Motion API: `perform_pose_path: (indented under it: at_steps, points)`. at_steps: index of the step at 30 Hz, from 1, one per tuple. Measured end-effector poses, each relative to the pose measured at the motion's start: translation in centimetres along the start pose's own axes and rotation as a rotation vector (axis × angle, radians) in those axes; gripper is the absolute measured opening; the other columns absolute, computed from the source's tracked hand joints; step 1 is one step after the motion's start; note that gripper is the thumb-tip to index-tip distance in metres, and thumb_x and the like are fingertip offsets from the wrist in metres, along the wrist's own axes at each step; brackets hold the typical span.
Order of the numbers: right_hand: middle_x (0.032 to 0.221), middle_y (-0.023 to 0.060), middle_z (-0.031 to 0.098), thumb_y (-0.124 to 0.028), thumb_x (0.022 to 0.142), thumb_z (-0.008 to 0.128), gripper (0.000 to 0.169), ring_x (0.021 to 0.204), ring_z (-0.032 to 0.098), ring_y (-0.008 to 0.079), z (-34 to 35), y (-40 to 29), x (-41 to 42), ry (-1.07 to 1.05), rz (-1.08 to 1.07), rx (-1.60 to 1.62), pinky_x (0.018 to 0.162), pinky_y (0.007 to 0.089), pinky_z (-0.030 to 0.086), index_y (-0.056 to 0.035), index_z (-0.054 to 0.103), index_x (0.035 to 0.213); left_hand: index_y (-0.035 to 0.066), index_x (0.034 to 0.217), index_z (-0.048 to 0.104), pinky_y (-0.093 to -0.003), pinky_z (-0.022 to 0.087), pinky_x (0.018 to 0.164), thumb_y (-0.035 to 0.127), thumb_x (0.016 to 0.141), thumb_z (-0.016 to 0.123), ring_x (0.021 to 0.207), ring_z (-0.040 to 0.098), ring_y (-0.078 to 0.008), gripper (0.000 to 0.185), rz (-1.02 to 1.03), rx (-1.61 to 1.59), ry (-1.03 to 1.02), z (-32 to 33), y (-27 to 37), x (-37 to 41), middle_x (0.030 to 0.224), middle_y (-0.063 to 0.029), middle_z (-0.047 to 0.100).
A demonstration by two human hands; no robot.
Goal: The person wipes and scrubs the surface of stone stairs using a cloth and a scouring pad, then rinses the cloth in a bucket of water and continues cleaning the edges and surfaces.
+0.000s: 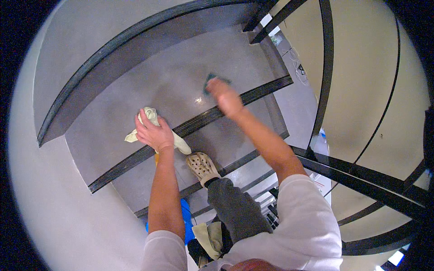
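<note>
My left hand [154, 133] grips a crumpled pale yellow-green cloth [183, 145] at the front of a grey stair tread [176, 78]. One end of the cloth hangs over the black ribbed nosing [203, 117]; another lies on the tread. Farther right, my right hand [227, 98] is blurred, with its fingers on a dark green pad [211, 79], probably a scouring pad, which touches the same tread. Damp-looking, darker patches and a bright glint show on the surface between the hands.
A beige clog [203, 166] stands on the step below. Something blue [185, 216], perhaps a bucket, is partly hidden behind my left arm. Black metal railing [327, 67] runs along the right, a pale wall [61, 189] along the left. White cables [296, 66] lie on the lower floor.
</note>
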State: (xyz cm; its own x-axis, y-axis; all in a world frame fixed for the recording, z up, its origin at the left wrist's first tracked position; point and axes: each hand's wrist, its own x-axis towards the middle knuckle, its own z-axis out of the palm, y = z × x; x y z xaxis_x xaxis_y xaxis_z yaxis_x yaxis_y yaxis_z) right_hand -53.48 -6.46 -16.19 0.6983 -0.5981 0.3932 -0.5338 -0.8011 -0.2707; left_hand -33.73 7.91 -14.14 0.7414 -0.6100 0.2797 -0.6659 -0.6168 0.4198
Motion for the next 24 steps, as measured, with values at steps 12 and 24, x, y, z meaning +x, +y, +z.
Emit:
perform_pose_path:
  at_steps: [12, 24]
  points:
    - [0.088, 0.0123, 0.053, -0.011, 0.077, 0.046, 0.016, 0.084, 0.050, 0.0300, -2.9, 5.0, 1.5, -0.078, 0.350, -0.281, 0.070, 0.0417, 0.041, -0.0041, 0.057, 0.087, 0.019, 0.125, 0.034, -0.0478, 0.016, 0.097, 0.023, 0.071, 0.058, 0.120, 0.029, -0.0251, 0.059, -0.056, -0.040, -0.035, -0.3, 0.0, 0.1, 0.127, -0.0085, 0.033]
    - [0.102, 0.0092, 0.050, -0.013, 0.076, 0.047, 0.024, 0.097, 0.047, 0.0272, -3.8, 6.6, 3.1, -0.387, 0.280, -0.610, 0.074, 0.0438, 0.040, -0.0041, 0.056, 0.096, 0.019, 0.125, 0.035, -0.0481, 0.015, 0.097, 0.025, 0.071, 0.058, 0.119, 0.030, -0.0242, 0.059, -0.039, -0.070, -0.033, 0.8, -0.8, 0.3, 0.126, -0.0087, 0.034]
